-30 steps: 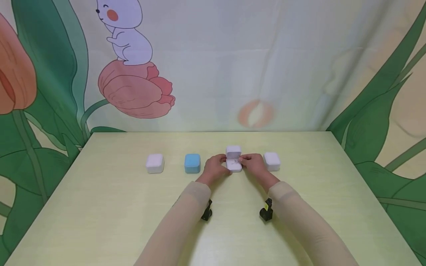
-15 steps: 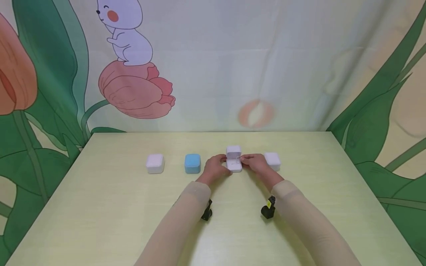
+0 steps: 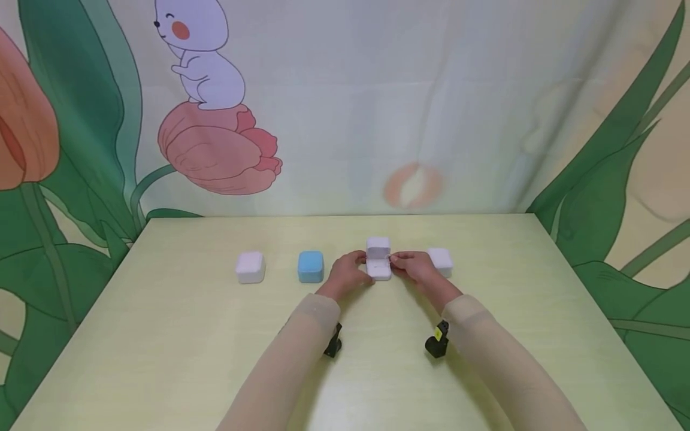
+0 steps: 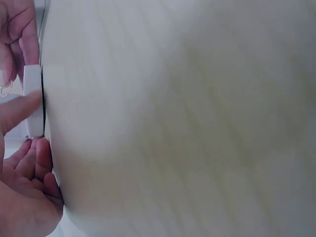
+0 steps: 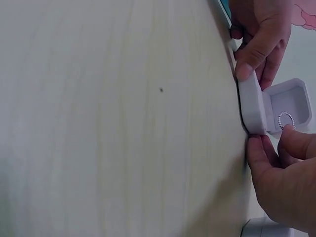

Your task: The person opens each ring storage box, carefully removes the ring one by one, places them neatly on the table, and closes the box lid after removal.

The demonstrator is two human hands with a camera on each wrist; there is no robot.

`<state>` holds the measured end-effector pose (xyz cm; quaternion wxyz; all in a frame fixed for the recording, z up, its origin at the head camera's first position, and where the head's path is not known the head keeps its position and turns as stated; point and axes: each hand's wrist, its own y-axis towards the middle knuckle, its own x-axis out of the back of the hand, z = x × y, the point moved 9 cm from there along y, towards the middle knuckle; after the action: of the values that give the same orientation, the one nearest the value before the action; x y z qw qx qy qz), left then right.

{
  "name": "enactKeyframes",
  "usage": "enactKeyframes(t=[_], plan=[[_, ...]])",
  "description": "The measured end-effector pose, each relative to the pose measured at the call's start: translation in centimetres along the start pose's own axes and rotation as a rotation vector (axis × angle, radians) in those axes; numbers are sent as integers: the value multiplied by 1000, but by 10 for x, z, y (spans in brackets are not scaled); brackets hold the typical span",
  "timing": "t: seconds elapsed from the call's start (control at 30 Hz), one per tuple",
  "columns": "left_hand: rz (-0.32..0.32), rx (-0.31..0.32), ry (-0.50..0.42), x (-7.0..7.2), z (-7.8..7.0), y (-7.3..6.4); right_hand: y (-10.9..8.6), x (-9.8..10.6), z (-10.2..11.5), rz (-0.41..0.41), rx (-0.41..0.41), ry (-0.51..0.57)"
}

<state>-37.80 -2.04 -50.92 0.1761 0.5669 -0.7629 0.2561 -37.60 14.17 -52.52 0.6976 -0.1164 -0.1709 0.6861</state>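
A small white ring box [image 3: 379, 273] stands on the table with its lid [image 5: 291, 101] raised. My left hand [image 3: 349, 275] grips the box's base from the left, its thumb pressed on the front side in the right wrist view. At the box's right side, my right hand [image 3: 415, 265] pinches a silver beaded ring [image 5: 286, 120] between thumb and fingers. The ring is upright in front of the lid's inside, above the base. Other fingertips of the right hand touch the side of the base.
A closed white box [image 3: 441, 262] sits just right of my right hand. To the left stand a closed blue box [image 3: 311, 267] and a closed pale pink-white box [image 3: 250, 267]. A printed curtain [image 3: 334, 120] hangs behind the pale wooden table [image 3: 162, 347].
My right hand has shifted slightly right, with the ring moving from over the box's middle toward its right edge. The left hand and the box have stayed in place.
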Motion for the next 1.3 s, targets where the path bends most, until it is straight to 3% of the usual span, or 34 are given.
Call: enactKeyframes(t=[0.17, 0.3, 0.47, 0.77, 1.03, 1.3], plan=[[39, -32, 27, -3, 7, 12, 0, 1, 0, -10, 25, -57], [41, -24, 10, -1, 2, 6, -3, 0, 5, -13, 69, -151], [-3, -22, 41, 4, -5, -4, -6, -3, 10, -5, 129, -247], [-17, -4, -4, 5, -3, -3, -5, -2, 12, -26, 179, -379], [-42, 11, -3, 2, 2, 0, -10, -3, 12, -25, 171, -416], [-60, 19, -24, 0, 1, -1, -15, -3, 14, -39, 174, -381]])
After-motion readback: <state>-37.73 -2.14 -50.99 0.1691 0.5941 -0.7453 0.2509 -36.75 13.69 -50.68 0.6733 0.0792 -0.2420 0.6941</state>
